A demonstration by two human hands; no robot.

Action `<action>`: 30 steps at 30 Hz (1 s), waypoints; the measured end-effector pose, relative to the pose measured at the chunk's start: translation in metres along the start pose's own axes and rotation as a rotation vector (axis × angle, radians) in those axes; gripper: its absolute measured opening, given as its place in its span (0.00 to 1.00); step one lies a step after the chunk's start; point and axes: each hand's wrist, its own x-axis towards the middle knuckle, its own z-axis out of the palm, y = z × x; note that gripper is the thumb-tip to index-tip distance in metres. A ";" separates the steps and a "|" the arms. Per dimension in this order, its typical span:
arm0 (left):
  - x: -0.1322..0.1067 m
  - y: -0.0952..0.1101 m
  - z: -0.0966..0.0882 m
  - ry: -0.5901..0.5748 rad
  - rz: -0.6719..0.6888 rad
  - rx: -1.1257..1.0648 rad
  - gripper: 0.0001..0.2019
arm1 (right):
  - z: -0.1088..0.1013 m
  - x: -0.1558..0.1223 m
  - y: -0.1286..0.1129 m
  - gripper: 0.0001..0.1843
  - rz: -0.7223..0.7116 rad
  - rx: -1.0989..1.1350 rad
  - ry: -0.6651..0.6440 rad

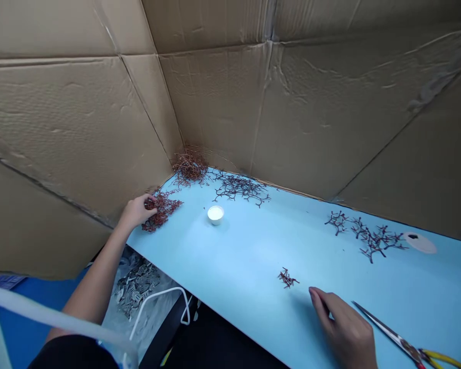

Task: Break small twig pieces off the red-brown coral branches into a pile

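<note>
- Single head-worn view, looking forward and down across the blue table (253, 256), which runs slantwise.
- Cardboard walls (292, 102) close the far side.
- Right hand (346, 333) close below; left hand (136, 211) farther at left.

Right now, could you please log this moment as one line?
left hand: touching red twig pile | right hand: open on blue table | scissors: beside it

Matt blue tabletop (238, 266); creased cardboard walls (311, 102); shiny metal scissors (388, 333).
</note>
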 end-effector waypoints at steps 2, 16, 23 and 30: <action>-0.006 -0.001 -0.006 0.143 -0.055 -0.144 0.17 | -0.001 0.001 0.003 0.07 0.013 0.001 -0.007; -0.022 0.176 -0.044 0.398 0.238 -0.925 0.21 | -0.007 0.056 0.015 0.09 0.493 0.363 -0.069; -0.070 0.387 0.123 -0.203 0.303 -1.333 0.16 | 0.070 0.145 0.039 0.38 0.966 1.140 -0.120; -0.094 0.394 0.174 -0.502 0.418 -1.378 0.23 | 0.083 0.142 0.051 0.34 1.134 1.208 0.082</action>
